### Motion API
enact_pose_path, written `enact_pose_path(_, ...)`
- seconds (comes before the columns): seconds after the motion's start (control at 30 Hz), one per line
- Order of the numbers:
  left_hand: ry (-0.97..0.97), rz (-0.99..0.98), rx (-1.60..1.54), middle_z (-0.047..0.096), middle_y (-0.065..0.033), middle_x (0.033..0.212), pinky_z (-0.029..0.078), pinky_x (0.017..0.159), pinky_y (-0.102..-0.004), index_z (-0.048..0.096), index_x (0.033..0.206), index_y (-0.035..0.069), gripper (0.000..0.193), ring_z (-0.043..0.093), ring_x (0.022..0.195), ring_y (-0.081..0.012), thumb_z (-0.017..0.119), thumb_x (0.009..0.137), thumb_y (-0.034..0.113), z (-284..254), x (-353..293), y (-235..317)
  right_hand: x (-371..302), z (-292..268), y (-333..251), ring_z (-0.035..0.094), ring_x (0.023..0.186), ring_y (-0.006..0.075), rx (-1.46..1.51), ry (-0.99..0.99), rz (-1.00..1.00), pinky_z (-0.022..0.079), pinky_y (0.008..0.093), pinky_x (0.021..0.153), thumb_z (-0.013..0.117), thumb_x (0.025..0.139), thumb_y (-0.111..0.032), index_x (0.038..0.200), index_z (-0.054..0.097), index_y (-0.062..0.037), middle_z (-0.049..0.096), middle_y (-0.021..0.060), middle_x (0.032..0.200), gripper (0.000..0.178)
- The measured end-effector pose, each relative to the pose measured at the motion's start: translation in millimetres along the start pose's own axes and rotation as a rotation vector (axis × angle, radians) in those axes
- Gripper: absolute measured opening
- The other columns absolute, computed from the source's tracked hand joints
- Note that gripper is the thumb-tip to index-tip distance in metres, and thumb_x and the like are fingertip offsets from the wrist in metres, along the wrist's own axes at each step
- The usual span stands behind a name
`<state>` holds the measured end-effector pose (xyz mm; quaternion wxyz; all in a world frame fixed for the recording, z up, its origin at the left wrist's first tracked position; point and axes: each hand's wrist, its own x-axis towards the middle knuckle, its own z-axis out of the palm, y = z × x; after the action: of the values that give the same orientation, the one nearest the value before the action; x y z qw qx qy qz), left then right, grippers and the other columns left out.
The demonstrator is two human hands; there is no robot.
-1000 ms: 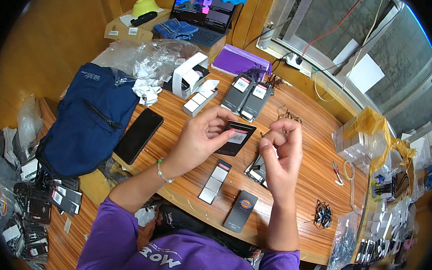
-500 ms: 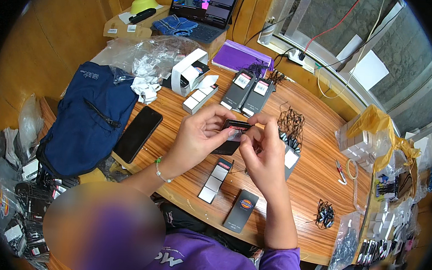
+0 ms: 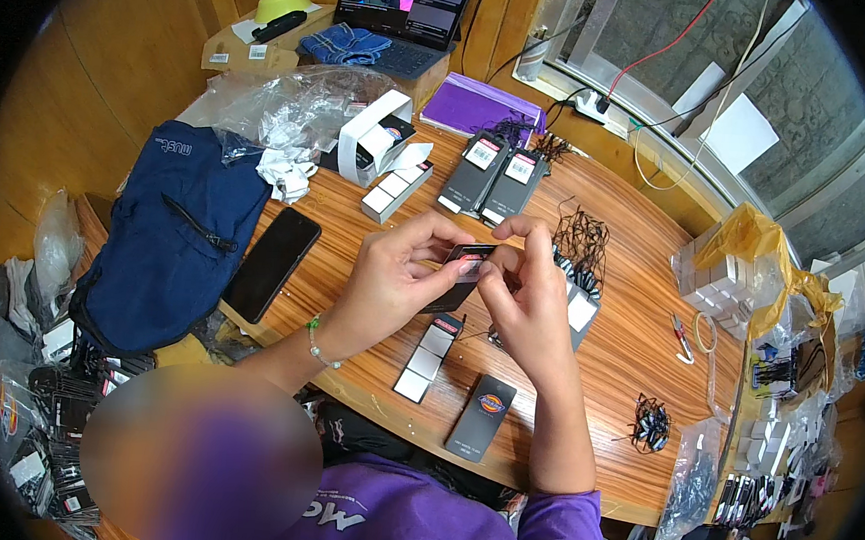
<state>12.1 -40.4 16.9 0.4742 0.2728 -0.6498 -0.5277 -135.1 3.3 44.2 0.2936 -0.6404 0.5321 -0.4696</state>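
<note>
My left hand [image 3: 384,272] grips a dark hang tag [image 3: 443,302] with a pale sticker near its top, tilted above the table. My right hand [image 3: 528,307] pinches at the tag's upper right edge, thumb and fingers closed; whether a cord is between them is hidden. Below the hands lie a dark strip with white stickers [image 3: 424,362] and a dark grey tag with an oval emblem [image 3: 481,420]. Beside my right wrist rests another grey tag with a white sticker [image 3: 581,311], with black cords [image 3: 583,242] behind it.
Two stacks of grey tags [image 3: 473,180] stand beyond my hands, near a white open box [image 3: 356,154] and a sticker stack [image 3: 396,191]. Left are a black phone [image 3: 271,265] and navy garment [image 3: 182,227]. Right are red-handled snippers [image 3: 682,340], a cord bundle [image 3: 651,426] and bagged boxes [image 3: 722,285].
The held tag has turned more edge-on and tilted between my hands. My fingers have shifted slightly at its top edge, and the whole view has moved a little.
</note>
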Motion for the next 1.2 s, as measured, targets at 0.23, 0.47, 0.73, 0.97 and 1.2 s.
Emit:
enact_pose_path(0.23, -0.011, 0.062, 0.145, 0.061, -0.0083, 0.091, 0.055, 0.065, -0.0237, 0.057, 0.095, -0.003, 0.016, 0.061, 0.084, -0.0124, 0.058, 0.079, -0.003, 3, -3, 7, 2, -3, 8, 0.039, 0.050, 0.0091, 0.108, -0.035, 0.013, 0.033, 0.0246, 0.048, 0.050, 0.076, 0.004, 0.101, 0.038, -0.0024, 0.040, 0.0033, 0.054, 0.029)
enact_pose_path(0.47, 0.017, 0.120, 0.253, 0.061, -0.0084, 0.089, 0.056, 0.065, -0.0236, 0.058, 0.099, -0.001, 0.021, 0.062, 0.081, -0.0145, 0.059, 0.078, -0.003, 4, -5, 5, 4, 0, 7, 0.038, 0.056, 0.0023, 0.119, -0.051, 0.034, 0.029, 0.0186, 0.048, 0.047, 0.080, 0.005, 0.103, 0.037, -0.0036, 0.044, -0.0020, 0.061, 0.026)
enact_pose_path(0.73, 0.018, 0.212, 0.277, 0.057, -0.0061, 0.086, 0.054, 0.063, -0.0211, 0.061, 0.096, -0.002, 0.018, 0.060, 0.078, -0.0119, 0.060, 0.078, -0.004, -1, -2, 12, 3, 9, 19, 0.052, 0.056, 0.0128, 0.076, 0.093, -0.133, 0.040, 0.0244, 0.052, 0.052, 0.081, 0.004, 0.106, 0.039, -0.0023, 0.053, 0.0074, 0.062, 0.029)
enact_pose_path(0.97, 0.054, 0.141, 0.208, 0.057, -0.0069, 0.083, 0.053, 0.062, -0.0235, 0.064, 0.093, 0.001, 0.018, 0.060, 0.075, -0.0140, 0.060, 0.076, -0.004, 2, -2, 17, 0, 10, 18, 0.057, 0.061, 0.0150, 0.086, 0.103, -0.155, 0.044, 0.0243, 0.058, 0.052, 0.083, 0.004, 0.103, 0.042, -0.0020, 0.057, 0.0101, 0.068, 0.024)
enact_pose_path(1.2, 0.103, 0.731, 0.668, 0.057, -0.0031, 0.080, 0.048, 0.069, -0.0342, 0.067, 0.087, 0.011, 0.030, 0.057, 0.081, -0.0230, 0.065, 0.061, -0.004, -11, 1, 8, 2, -4, 6, 0.048, 0.075, 0.0035, 0.496, -0.139, 0.052, 0.038, 0.0180, 0.066, 0.049, 0.089, -0.008, 0.102, 0.047, -0.0001, 0.056, 0.0000, 0.076, 0.015)
